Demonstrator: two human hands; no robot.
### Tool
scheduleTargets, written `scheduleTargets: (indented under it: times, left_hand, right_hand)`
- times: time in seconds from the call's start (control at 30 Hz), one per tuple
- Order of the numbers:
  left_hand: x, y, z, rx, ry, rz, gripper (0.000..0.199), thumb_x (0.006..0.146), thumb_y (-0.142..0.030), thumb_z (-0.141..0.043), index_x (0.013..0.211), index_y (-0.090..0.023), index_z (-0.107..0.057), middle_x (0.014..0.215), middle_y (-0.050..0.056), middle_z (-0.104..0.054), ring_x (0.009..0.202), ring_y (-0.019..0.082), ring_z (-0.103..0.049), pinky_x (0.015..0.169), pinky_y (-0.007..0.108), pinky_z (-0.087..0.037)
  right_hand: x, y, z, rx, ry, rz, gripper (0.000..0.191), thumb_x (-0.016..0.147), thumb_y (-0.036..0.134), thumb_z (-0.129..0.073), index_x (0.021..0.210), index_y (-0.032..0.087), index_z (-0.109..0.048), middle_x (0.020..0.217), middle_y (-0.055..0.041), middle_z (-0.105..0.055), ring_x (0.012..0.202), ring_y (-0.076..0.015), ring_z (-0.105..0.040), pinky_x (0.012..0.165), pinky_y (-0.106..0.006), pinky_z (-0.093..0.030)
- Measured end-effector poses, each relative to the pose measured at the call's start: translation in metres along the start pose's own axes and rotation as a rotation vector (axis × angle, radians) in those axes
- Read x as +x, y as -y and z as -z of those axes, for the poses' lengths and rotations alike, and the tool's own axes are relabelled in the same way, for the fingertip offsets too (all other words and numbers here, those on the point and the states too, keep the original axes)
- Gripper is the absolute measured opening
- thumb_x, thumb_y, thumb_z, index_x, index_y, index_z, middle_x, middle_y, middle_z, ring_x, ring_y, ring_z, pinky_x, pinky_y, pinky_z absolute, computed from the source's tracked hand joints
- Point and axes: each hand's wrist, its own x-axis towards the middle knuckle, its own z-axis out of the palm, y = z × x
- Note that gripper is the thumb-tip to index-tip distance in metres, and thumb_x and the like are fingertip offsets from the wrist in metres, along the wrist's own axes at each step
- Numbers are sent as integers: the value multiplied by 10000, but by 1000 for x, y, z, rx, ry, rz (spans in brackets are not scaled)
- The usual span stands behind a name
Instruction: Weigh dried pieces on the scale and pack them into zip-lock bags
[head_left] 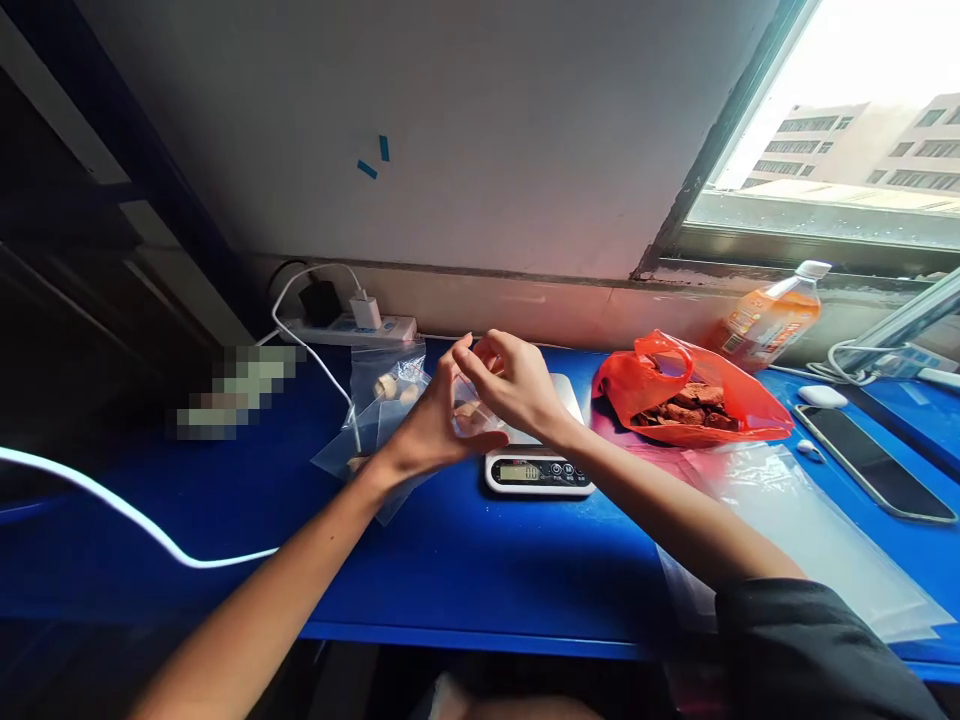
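Note:
Between my two hands is a small clear plastic bag (pixel 466 412) with brownish pieces in it, partly hidden by the fingers. My left hand (pixel 429 425) curls around its left side, thumb low and fingertips up. From the right, my right hand (pixel 517 385) pinches the bag's upper part, fingers bent. Just behind and below the hands stands a white digital kitchen scale (pixel 536 480); its display appears to read 0.0, and the right forearm covers part of its plate. Left of my left hand lie several clear zip bags (pixel 390 375), some with pale chunky pieces inside.
A red plastic bag (pixel 757 405) of reddish-brown chunks lies open at right. Flat clear bags (pixel 810 530), a phone (pixel 874 460), an earbud case (pixel 823 397) and a tilted orange drink bottle (pixel 780 315) are beyond it. A white cable (pixel 157 535) crosses the blue table's left side near a power strip (pixel 401 328).

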Motion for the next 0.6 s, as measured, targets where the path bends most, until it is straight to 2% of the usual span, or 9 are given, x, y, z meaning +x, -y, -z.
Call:
scheduleTargets:
  times: [0.13,0.2,0.27,0.33,0.4,0.43,0.5,0.57,0.6]
  left_hand:
    - [14,-7,-8,91,-139,-55,1060,622,-427,-806,1442,-246,-160,1418,171,-396,1275,332,-453,1045,528,-403]
    - [22,-11,-9,150,-251,-74,1043,614,-449,-801,1434,-243,-190,1415,158,-394,1246,328,-469,1024,505,-422]
    - [29,-15,-9,199,-341,-102,1058,576,-472,-817,1420,-230,-227,1427,160,-368,1256,339,-445,1034,501,-403]
    - [32,-18,-9,214,-388,-108,1105,505,-485,-853,1404,-223,-267,1443,172,-339,1301,367,-380,1060,516,-358]
    - [32,-21,-7,145,-363,-80,1141,445,-481,-882,1390,-232,-294,1449,173,-333,1331,379,-337,1068,520,-341]
    - [32,-23,-5,68,-336,-51,1116,463,-477,-878,1387,-241,-298,1430,167,-366,1321,366,-360,1056,511,-359]
    - [30,-25,0,-155,-288,37,940,609,-466,-813,1376,-255,-313,1316,139,-502,1215,302,-493,992,465,-431]
    - [28,-25,3,-363,-294,151,632,752,-412,-711,1291,-240,-427,1094,86,-628,1009,217,-608,902,386,-487]
    - [28,-25,4,-436,-309,209,490,778,-374,-687,1207,-224,-504,982,58,-649,914,181,-623,861,344,-498]
  right_hand:
    - [-6,3,7,109,-93,95,318,947,418,-454,782,170,-566,776,-23,-598,726,-128,-537,690,-249,-414]
    - [-13,3,18,31,-150,190,252,914,386,-530,816,167,-609,859,-49,-583,841,-158,-524,801,-290,-420]
    - [-20,2,31,-70,-145,241,189,860,352,-610,854,169,-656,927,-71,-549,921,-186,-492,864,-331,-408]
    - [-26,-1,42,-122,-101,207,139,834,302,-629,842,173,-681,923,-73,-511,904,-189,-480,840,-338,-420]
    - [-29,-3,52,-103,-70,106,129,837,275,-611,795,177,-685,869,-59,-484,828,-170,-482,762,-315,-439]
    - [-29,-5,57,-73,-63,47,139,835,279,-608,776,177,-681,844,-50,-477,791,-160,-484,722,-302,-444]
    - [-31,-8,65,19,-35,-64,170,829,305,-606,746,169,-663,803,-35,-486,727,-141,-497,660,-283,-446]
    - [-34,-10,69,166,19,-160,182,823,315,-591,743,157,-631,757,-23,-524,674,-130,-527,626,-279,-453]
    - [-37,-12,70,257,46,-204,171,818,311,-584,759,154,-614,726,-14,-540,646,-127,-544,610,-278,-459]
